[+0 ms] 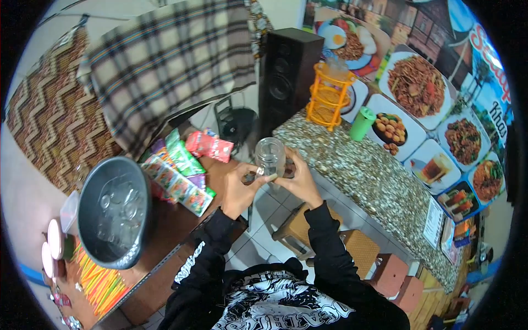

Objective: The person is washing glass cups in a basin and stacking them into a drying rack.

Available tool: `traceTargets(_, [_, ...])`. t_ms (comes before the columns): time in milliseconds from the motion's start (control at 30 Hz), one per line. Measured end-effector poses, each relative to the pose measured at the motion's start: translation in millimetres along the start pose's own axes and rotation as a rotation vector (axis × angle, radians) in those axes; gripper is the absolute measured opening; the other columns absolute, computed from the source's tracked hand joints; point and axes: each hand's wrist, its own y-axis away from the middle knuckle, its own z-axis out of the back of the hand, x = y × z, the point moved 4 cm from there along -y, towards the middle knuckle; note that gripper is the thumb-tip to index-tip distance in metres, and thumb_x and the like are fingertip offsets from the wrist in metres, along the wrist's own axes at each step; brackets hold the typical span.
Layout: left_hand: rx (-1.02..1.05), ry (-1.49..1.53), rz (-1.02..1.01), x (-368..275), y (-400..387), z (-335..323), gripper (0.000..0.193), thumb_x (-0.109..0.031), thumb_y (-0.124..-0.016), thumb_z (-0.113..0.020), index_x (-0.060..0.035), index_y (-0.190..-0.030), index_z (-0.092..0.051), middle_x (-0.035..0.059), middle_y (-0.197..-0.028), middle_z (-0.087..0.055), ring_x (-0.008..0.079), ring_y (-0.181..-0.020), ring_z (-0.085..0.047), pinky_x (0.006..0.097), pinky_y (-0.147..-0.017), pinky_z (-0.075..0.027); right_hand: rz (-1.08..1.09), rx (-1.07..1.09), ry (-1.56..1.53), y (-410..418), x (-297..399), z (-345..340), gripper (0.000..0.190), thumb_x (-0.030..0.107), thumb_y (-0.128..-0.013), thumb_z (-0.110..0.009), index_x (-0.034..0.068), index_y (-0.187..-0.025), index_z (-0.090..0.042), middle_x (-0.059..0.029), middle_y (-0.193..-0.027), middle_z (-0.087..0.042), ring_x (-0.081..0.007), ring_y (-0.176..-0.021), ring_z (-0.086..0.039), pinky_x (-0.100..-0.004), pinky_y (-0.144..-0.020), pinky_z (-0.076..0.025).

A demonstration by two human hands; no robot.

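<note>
A clear, ribbed glass mug or jar (270,154) is held upright in front of my chest, between both hands. My left hand (242,187) grips its left side, fingers curled near the base. My right hand (300,177) wraps its right side, and the two thumbs nearly meet at the front. The mug looks see-through, with nothing plainly inside it. To the left, a dark grey plastic basin (113,212) holds several clear glass vessels. Between basin and mug lie drink sachets in strips, among them a green pack (181,152) and a red pack (209,146).
The brown table (165,235) carries colourful straws (103,284) and lidded tubs (55,239). A stone-topped counter (350,169) on the right bears an orange rack (330,99) and a green container (363,123). Stools (361,249) stand below it. A black loudspeaker (288,74) is ahead.
</note>
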Motion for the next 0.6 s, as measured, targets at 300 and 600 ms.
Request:
traceTargets(300, [0.265, 0.286, 0.022, 21, -39, -143, 0.017, -0.01, -0.072, -0.073, 0.0027, -0.078, -0.064, 0.01, -0.076, -0.064, 0.0142, -0.071, -0.06, 0.0285, -0.065, -0.046, -0.126, -0.292, 0.022, 27, -61, 113, 0.074, 0.01, -0.065, -0.077, 0.006, -0.131, -0.043, -0.0106, -0.124, -0.053, -0.0217, -0.112, -0.052, -0.0369, -0.088, -0.045])
traceTargets(600, [0.431, 0.357, 0.095, 61, -109, -243, 0.016, -0.011, -0.079, -0.07, 0.002, -0.085, -0.063, 0.0028, -0.078, -0.061, 0.0076, -0.072, -0.054, 0.0233, -0.065, -0.044, -0.26, -0.403, 0.22, -8, -122, 190, 0.072, 0.009, -0.072, -0.074, 0.005, -0.134, -0.04, -0.0125, -0.129, -0.048, -0.0234, -0.117, -0.049, -0.0384, -0.09, -0.045])
